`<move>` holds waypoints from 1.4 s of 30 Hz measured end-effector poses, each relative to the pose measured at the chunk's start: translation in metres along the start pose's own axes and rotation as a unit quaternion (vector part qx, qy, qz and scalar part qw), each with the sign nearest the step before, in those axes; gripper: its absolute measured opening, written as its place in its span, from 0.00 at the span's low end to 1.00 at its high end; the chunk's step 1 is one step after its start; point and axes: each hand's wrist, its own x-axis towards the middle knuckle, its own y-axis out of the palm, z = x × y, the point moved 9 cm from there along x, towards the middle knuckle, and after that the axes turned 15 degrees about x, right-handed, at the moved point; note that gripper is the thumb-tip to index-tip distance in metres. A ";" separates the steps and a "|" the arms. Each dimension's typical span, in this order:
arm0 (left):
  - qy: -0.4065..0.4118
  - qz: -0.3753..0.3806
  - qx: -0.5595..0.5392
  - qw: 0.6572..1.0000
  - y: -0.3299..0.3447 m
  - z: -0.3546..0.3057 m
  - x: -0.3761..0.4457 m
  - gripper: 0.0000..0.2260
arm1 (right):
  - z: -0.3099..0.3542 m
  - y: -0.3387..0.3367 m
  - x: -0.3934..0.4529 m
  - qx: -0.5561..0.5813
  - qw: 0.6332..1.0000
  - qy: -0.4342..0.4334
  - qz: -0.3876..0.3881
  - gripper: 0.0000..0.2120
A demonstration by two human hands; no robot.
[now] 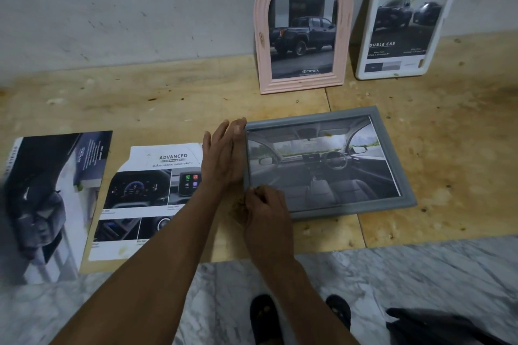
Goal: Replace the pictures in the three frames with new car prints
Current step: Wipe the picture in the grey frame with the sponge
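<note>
A grey rectangular frame [392, 148] lies flat on the wooden surface, holding a car-interior print. My left hand [224, 154] has straight fingers laid along the frame's left edge. My right hand [265, 204] has curled fingers pinching the frame's lower-left corner. Against the wall leans a pink arched frame [262, 36] with a dark pickup print. To its right leans a white rectangular frame [364, 64] with a "Double Cab" print.
Two loose prints lie on the wood at left: an "Advanced" dashboard sheet [145, 190] and a dark car brochure [50, 204]. Marble floor [420, 274] runs along the front edge, with black sandals [266, 316] and a dark object at bottom right.
</note>
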 end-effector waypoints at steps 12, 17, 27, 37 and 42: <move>0.024 0.029 0.018 0.999 -0.001 0.001 0.000 0.28 | -0.005 0.015 0.057 0.078 0.997 0.007 0.019 0.09; 0.044 0.049 0.023 0.998 -0.004 -0.001 0.002 0.37 | -0.004 0.012 0.078 0.062 0.998 -0.008 0.026 0.08; -0.019 0.009 -0.031 0.999 0.001 -0.004 -0.026 0.24 | -0.047 -0.138 0.095 0.067 0.982 0.019 -0.175 0.07; -0.001 0.022 0.079 0.997 -0.001 -0.007 -0.041 0.27 | -0.116 -0.154 0.128 -0.147 0.988 0.043 -0.021 0.20; 0.010 0.016 0.106 0.994 -0.001 -0.009 -0.046 0.25 | -0.118 -0.140 0.125 -0.154 0.986 0.045 -0.037 0.26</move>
